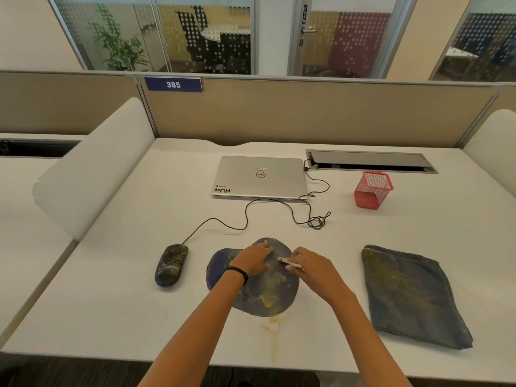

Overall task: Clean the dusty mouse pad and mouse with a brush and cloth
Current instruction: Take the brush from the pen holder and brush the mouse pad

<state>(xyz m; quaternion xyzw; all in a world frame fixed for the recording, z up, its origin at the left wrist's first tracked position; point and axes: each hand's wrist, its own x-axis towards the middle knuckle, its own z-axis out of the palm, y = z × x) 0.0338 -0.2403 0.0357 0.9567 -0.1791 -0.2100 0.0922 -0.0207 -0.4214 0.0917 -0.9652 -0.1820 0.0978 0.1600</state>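
Note:
A dark blue mouse pad (268, 297) smeared with yellow dust lies on the white desk near its front edge. My left hand (255, 259) rests flat on the pad's far part, fingers spread. My right hand (310, 265) is closed around a small white brush (290, 263), held over the pad's right side just beside my left hand. A black wired mouse (171, 265) speckled with yellow dust sits left of the pad. A folded grey-blue cloth (413, 297), dusted yellow, lies to the right.
A shut silver laptop (261, 176) sits behind the pad, the mouse cable (245, 216) looping in front of it. A red mesh pen cup (372, 189) stands at the right. Yellow dust (272, 328) streaks the desk (117, 289) toward the front edge. White dividers flank the desk.

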